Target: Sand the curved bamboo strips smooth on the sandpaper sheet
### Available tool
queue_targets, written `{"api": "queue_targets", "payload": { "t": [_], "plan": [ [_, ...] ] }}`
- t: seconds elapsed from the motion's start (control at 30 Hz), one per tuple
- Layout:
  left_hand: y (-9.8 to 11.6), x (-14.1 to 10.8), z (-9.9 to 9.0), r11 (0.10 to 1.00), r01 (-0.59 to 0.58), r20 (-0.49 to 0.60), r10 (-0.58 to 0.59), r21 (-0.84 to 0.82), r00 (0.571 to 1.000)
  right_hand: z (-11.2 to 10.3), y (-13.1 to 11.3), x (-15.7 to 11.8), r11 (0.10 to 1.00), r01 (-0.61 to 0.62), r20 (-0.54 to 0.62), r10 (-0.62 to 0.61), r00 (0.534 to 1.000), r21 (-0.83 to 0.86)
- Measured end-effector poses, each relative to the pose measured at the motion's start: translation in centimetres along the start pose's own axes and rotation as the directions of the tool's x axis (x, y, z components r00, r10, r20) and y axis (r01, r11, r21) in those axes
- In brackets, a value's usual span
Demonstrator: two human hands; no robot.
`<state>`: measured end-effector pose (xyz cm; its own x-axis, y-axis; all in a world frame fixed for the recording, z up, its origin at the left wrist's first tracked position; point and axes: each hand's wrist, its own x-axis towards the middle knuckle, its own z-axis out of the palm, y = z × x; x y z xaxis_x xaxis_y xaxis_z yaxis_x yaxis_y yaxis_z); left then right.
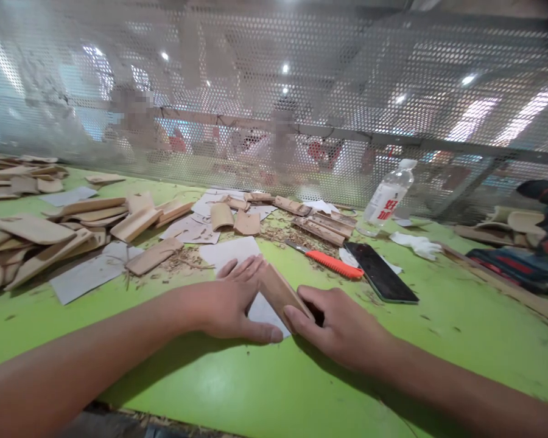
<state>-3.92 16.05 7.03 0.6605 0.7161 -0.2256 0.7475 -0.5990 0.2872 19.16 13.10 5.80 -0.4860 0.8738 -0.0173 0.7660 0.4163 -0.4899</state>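
Observation:
Between my hands a pale split-bamboo piece (pixel 281 293) slants over a white sheet of paper (pixel 261 310) on the green table. My right hand (pixel 335 319) is closed around its near end, thumb on the near side and fingers behind. My left hand (pixel 231 301) lies flat and stretched out on the paper, thumb apart, its fingers against or just beside the far end of the piece; contact is hard to tell. Beyond my right hand lie an orange utility knife (pixel 333 263) with its blade out and a black phone (pixel 381 274).
Bamboo pieces (pixel 41 234) are heaped at the left, more pieces (pixel 324 228) lie at the back among shavings. A water bottle (pixel 388 198) stands before a perforated metal screen (pixel 256 91). A white glove (pixel 415 244) and a cordless power tool (pixel 516 267) are at the right.

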Motion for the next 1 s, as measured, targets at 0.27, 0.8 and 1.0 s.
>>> {"api": "queue_targets", "payload": {
  "t": [0.27, 0.8, 1.0],
  "plan": [
    [0.1, 0.0, -0.2, 0.997, 0.07, 0.088, -0.067, -0.033, 0.994, -0.1, -0.3, 0.1, 0.998, -0.007, 0.027, 0.009, 1.0, -0.064],
    [-0.1, 0.1, -0.2, 0.996, 0.085, 0.101, -0.084, -0.008, 0.991, -0.7, -0.2, -0.3, 1.0, 0.001, 0.02, -0.001, 1.0, 0.003],
    [-0.2, 0.0, -0.1, 0.995, 0.094, 0.128, -0.095, 0.021, 0.987, -0.4, 0.0, 0.2, 0.99, -0.049, -0.02, 0.046, 0.999, -0.132]
  ]
}}
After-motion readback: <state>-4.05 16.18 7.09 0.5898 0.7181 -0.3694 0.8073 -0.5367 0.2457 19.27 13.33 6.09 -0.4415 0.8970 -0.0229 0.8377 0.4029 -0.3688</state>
